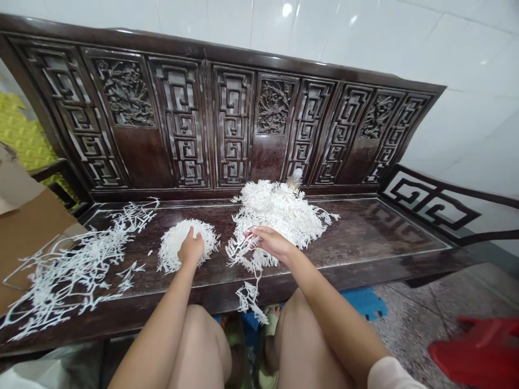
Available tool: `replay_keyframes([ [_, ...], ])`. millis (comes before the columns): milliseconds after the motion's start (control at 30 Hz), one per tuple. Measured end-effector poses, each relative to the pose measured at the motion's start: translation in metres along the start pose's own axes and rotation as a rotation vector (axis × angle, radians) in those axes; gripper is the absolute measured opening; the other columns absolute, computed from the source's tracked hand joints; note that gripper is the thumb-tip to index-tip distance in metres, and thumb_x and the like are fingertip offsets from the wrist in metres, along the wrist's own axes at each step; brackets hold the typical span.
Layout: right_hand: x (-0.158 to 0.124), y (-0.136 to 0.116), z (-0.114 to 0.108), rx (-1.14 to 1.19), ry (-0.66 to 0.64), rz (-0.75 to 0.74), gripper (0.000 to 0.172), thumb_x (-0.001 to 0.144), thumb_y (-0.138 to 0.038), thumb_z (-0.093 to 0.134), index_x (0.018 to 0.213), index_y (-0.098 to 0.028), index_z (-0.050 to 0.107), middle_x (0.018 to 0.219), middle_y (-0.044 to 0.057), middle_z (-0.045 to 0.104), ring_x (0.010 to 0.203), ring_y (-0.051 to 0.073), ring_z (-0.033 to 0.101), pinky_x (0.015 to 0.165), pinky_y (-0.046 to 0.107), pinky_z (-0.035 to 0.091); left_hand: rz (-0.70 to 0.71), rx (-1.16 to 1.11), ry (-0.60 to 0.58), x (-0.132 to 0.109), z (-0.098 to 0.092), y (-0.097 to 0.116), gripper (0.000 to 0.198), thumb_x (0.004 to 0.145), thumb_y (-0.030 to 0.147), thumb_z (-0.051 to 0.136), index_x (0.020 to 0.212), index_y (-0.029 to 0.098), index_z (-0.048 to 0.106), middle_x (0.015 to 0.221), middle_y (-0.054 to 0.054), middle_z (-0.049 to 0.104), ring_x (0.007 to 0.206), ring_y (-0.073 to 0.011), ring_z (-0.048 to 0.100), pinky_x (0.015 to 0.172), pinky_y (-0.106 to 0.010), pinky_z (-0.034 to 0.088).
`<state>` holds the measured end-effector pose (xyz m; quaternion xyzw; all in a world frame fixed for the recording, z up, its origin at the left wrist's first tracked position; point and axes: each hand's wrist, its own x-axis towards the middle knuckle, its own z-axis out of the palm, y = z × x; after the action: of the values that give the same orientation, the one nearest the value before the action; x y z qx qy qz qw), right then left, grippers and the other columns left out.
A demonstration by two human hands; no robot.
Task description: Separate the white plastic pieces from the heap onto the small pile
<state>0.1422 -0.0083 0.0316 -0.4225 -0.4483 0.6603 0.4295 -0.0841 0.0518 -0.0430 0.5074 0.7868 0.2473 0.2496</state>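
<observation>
My left hand (191, 247) is over a small round pile of fine white pieces (172, 249), its thumb and a finger apart; the other fingers are mostly hidden. My right hand (273, 243) pinches a branched white plastic sprue (242, 249) at the near left edge of a large white heap (279, 210). Below that hand, a tangled white strand (249, 300) hangs over the front edge of the bench. Long, thin white branched sprues (81, 270) lie loosely spread at the left.
The dark carved wooden bench (357, 227) has a lattice back and armrests. Behind the large heap stands a clear bottle (295, 177). A cardboard box (36, 221) and yellow foam mat (24, 132) are at left; a red plastic object (478, 351) is on the floor at right.
</observation>
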Motion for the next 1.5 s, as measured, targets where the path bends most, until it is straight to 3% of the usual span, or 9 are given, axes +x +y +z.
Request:
replay_keyframes([
  [133, 0.000, 0.000, -0.006, 0.049, 0.047, -0.013, 0.015, 0.067, -0.030, 0.060, 0.073, -0.016, 0.059, 0.082, 0.004, 0.058, 0.074, 0.012, 0.051, 0.065, 0.025, 0.040, -0.012, -0.050, 0.079, 0.000, 0.000, 0.010, 0.055, 0.081, 0.045, 0.021, 0.124, 0.017, 0.040, 0.110, -0.016, 0.056, 0.100, -0.0308, 0.052, 0.078, -0.042, 0.037],
  [300, 0.001, -0.002, -0.008, 0.083, 0.103, -0.045, 0.013, 0.067, -0.030, 0.057, 0.067, -0.017, 0.053, 0.068, -0.001, 0.053, 0.064, 0.010, 0.047, 0.063, 0.026, 0.038, -0.016, 0.050, 0.050, 0.006, -0.003, 0.001, 0.040, 0.080, 0.040, 0.028, 0.087, 0.020, 0.062, 0.093, -0.013, 0.063, 0.093, -0.0302, 0.054, 0.073, -0.041, 0.037],
  [433, -0.003, -0.004, -0.006, -0.120, 0.108, -0.045, 0.016, 0.068, -0.032, 0.055, 0.070, -0.017, 0.057, 0.069, -0.001, 0.054, 0.065, 0.009, 0.044, 0.064, 0.024, 0.034, -0.009, -0.037, 0.067, -0.002, -0.006, 0.013, 0.033, 0.075, 0.034, 0.041, 0.100, 0.020, 0.057, 0.092, -0.010, 0.063, 0.088, -0.0269, 0.056, 0.072, -0.037, 0.038],
  [600, -0.004, -0.002, -0.006, -0.373, 0.052, -0.102, 0.022, 0.070, -0.037, 0.052, 0.071, -0.015, 0.059, 0.069, -0.001, 0.054, 0.065, 0.009, 0.043, 0.067, 0.024, 0.031, 0.391, -0.410, -0.146, -0.047, -0.011, 0.060, 0.033, 0.077, 0.038, 0.037, 0.093, 0.017, 0.058, 0.085, -0.005, 0.062, 0.077, -0.0163, 0.055, 0.068, -0.026, 0.040],
  [667, -0.001, 0.000, -0.006, -0.417, 0.035, -0.137, 0.022, 0.071, -0.036, 0.051, 0.069, -0.015, 0.057, 0.067, -0.002, 0.052, 0.063, 0.009, 0.042, 0.066, 0.024, 0.031, 0.563, -0.405, -0.315, -0.070, -0.012, 0.075, 0.035, 0.077, 0.043, 0.036, 0.087, 0.018, 0.059, 0.077, -0.003, 0.061, 0.072, -0.0150, 0.054, 0.066, -0.025, 0.039],
  [733, 0.001, 0.002, -0.007, -0.440, 0.007, -0.159, 0.021, 0.072, -0.035, 0.050, 0.068, -0.015, 0.055, 0.063, -0.003, 0.049, 0.061, 0.009, 0.041, 0.064, 0.024, 0.031, 0.610, -0.351, -0.348, -0.088, -0.012, 0.081, 0.034, 0.075, 0.045, 0.040, 0.084, 0.018, 0.058, 0.073, -0.002, 0.059, 0.067, -0.0139, 0.052, 0.064, -0.024, 0.037],
  [867, 0.003, 0.006, -0.008, -0.473, -0.021, -0.192, 0.016, 0.073, -0.030, 0.048, 0.068, -0.015, 0.053, 0.065, -0.003, 0.051, 0.063, 0.009, 0.044, 0.066, 0.024, 0.034, 0.537, -0.284, -0.418, -0.098, -0.005, 0.078, 0.034, 0.073, 0.049, 0.040, 0.070, 0.017, 0.053, 0.064, 0.000, 0.054, 0.061, -0.0130, 0.047, 0.060, -0.024, 0.033],
  [1200, -0.002, 0.007, -0.003, -0.372, -0.220, -0.180, 0.019, 0.077, -0.033, 0.047, 0.070, -0.016, 0.051, 0.068, 0.001, 0.059, 0.070, 0.013, 0.055, 0.075, 0.031, 0.040, 0.144, -0.836, -1.015, -0.096, 0.000, 0.069, 0.036, 0.071, 0.051, 0.046, 0.062, 0.017, 0.042, 0.059, 0.003, 0.037, 0.057, -0.0092, 0.034, 0.059, -0.024, 0.031],
  [1500, -0.003, 0.002, 0.000, -0.249, -0.167, -0.162, 0.009, 0.067, -0.022, 0.055, 0.062, -0.015, 0.054, 0.062, -0.001, 0.055, 0.064, 0.012, 0.050, 0.069, 0.027, 0.036, 0.098, -0.991, -0.986, -0.098, -0.002, 0.071, 0.028, 0.066, 0.040, 0.058, 0.059, 0.015, 0.050, 0.053, 0.004, 0.040, 0.056, -0.0086, 0.033, 0.059, -0.023, 0.027],
])
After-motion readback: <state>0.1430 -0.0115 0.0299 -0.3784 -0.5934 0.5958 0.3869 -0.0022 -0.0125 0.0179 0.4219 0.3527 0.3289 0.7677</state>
